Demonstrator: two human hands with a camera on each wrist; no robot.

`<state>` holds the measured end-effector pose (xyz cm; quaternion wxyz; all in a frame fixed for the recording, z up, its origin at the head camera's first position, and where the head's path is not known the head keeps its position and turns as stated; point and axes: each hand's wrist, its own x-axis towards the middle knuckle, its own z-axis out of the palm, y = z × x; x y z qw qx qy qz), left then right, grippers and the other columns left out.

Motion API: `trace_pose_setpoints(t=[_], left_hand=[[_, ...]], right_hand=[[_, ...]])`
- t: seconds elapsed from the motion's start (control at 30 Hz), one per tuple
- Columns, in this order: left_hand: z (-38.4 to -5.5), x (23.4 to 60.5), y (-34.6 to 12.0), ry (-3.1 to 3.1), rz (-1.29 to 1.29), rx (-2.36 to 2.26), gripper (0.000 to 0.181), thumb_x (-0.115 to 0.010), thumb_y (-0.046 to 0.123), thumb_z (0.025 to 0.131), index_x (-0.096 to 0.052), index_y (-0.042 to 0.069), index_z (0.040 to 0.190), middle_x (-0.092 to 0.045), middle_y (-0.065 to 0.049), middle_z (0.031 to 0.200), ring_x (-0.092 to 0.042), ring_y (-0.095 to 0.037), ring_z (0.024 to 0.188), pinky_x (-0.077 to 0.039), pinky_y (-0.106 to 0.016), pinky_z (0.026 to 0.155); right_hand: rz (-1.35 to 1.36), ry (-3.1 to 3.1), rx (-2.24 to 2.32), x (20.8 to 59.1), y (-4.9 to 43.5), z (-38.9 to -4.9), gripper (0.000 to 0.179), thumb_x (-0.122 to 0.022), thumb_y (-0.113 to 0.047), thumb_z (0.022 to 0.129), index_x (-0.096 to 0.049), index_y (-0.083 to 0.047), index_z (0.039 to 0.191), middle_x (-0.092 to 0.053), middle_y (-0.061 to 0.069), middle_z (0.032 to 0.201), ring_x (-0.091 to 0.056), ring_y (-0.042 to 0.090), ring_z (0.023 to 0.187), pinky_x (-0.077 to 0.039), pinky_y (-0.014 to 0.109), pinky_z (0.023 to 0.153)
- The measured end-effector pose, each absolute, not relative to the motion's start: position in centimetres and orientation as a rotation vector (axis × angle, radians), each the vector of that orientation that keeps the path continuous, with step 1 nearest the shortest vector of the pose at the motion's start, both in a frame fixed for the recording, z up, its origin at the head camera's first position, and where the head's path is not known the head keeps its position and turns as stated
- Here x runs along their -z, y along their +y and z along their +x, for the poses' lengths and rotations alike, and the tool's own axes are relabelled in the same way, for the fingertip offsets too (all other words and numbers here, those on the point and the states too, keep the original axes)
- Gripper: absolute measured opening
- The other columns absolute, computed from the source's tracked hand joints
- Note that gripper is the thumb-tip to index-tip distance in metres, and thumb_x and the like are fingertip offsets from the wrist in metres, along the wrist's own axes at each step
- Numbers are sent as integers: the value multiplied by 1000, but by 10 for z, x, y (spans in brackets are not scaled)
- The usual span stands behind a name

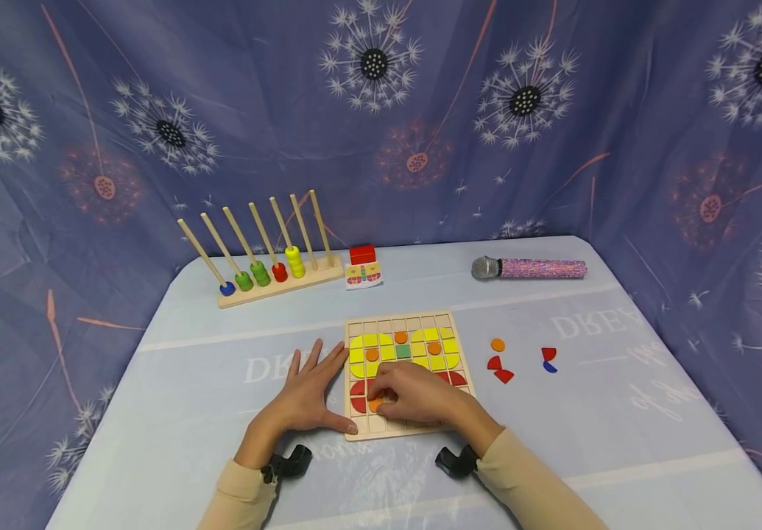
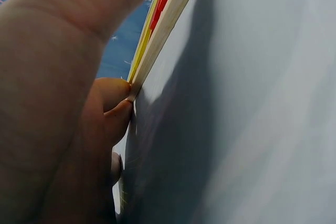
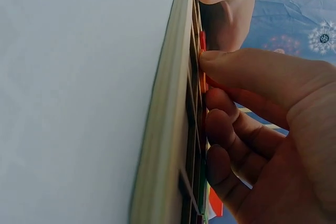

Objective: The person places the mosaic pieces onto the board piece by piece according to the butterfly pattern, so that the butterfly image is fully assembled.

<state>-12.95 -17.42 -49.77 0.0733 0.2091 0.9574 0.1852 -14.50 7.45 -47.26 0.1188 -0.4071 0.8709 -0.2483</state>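
Note:
A wooden grid board (image 1: 399, 324) lies on the table, filled in part with yellow, red, orange and green flat pieces. My left hand (image 1: 308, 394) is spread out flat, its fingertips at the board's left edge and its thumb on the near left corner. With curled fingers, my right hand (image 1: 414, 394) reaches over the board and pinches an orange disc (image 1: 375, 405) between thumb and index finger, low on the left side. In the right wrist view the thumb (image 3: 220, 61) presses on that disc. The right hand covers the middle of the lower rows.
Right of the board lie a loose orange disc (image 1: 498, 344), red quarter pieces (image 1: 503, 376) and a blue piece (image 1: 549, 366). Behind stand a peg bead stand (image 1: 281, 283), a red box (image 1: 362, 255) with a pattern card (image 1: 364, 274), and a glittery microphone (image 1: 529, 268).

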Motion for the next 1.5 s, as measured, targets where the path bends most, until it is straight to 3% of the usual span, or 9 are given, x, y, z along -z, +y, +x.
trace_pose_setpoints(t=[0.7,0.97,1.27,1.5], left_hand=[[-129,496,-174,2862,613,-587,130,-66,85,51,-19,24,155,-14,9,159,3,-28,145,8,-59,110],[-130,497,-174,2857,605,-603,131,-68,84,50,-18,25,155,-13,9,159,4,-27,145,9,-57,110],[-129,498,-172,2864,605,-594,131,-67,85,49,-19,25,155,-13,10,159,4,-26,145,9,-57,111],[-128,497,-173,2863,618,-584,131,-66,86,49,-20,24,155,-14,9,159,4,-27,145,8,-58,111]], right_hand=[[-1151,2543,854,472,88,-151,22,-69,-36,87,-73,-26,106,-57,-18,90,-50,4,79,-46,21,70],[-1013,2689,966,468,143,-163,9,-71,-27,87,-72,-25,96,-56,-18,81,-51,7,73,-45,25,64],[-706,2866,1032,477,230,-170,23,-75,-16,81,-70,-16,103,-62,-6,93,-54,15,83,-48,31,72],[-567,2867,997,484,266,-165,26,-76,-10,78,-72,-22,100,-60,-7,94,-52,15,84,-46,31,72]])
